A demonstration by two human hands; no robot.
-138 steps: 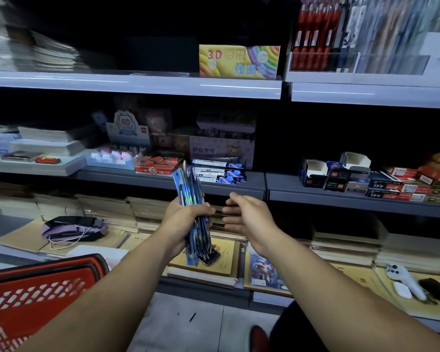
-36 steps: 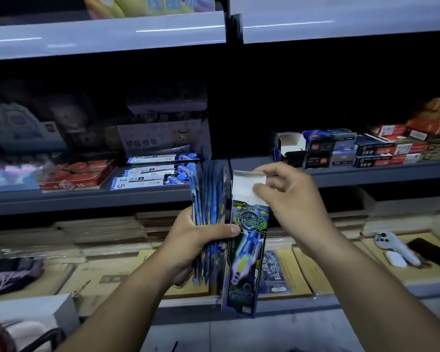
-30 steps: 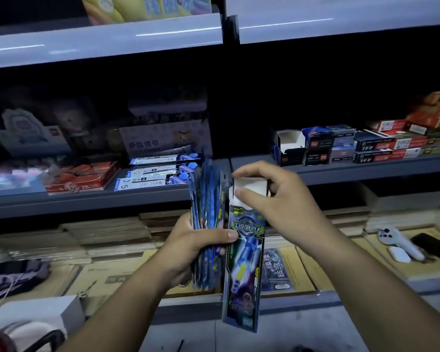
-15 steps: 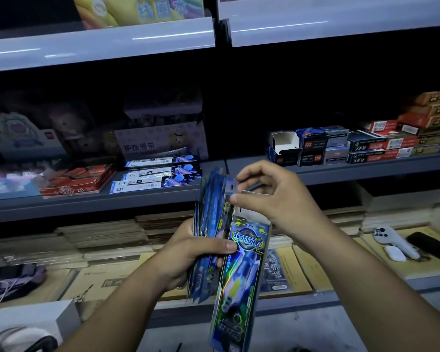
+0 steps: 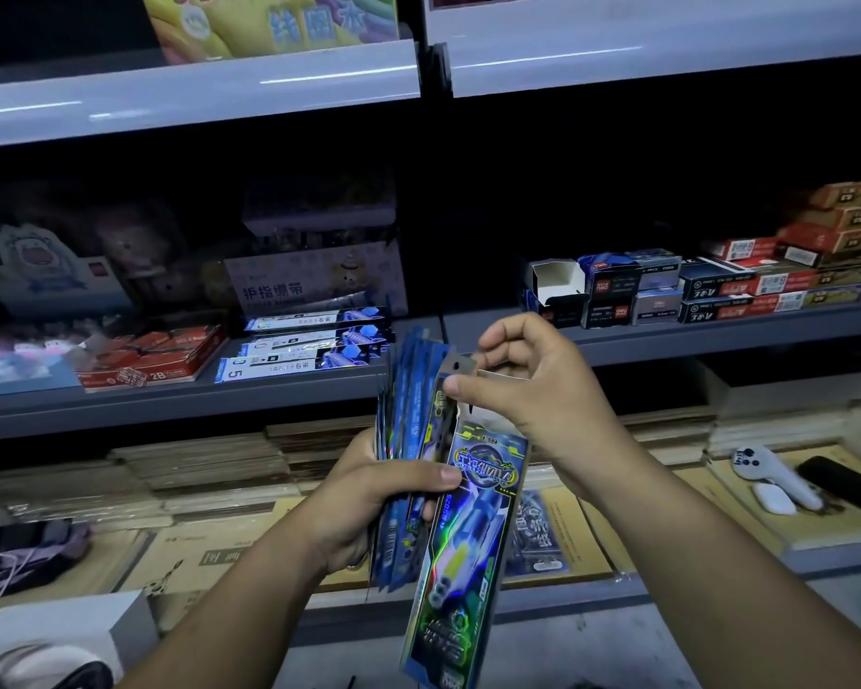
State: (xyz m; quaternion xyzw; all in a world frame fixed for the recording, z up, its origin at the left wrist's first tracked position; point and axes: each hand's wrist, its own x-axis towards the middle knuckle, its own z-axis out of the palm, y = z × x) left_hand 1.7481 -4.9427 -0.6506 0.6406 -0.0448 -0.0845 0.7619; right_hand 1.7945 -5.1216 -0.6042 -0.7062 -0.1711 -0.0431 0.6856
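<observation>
Obs: left hand grips a fanned bundle of flat blue holographic packs, thumb curled across its front; the bundle stands upright at frame centre. Right hand pinches the grey top flap of 1 long blue holographic carton between thumb and forefinger. The carton touches the bundle at its 3 o'clock, tilted, lower end toward 6 o'clock. 3 similar packs lie flat on the grey metal shelf, at 11 o'clock of the hands.
</observation>
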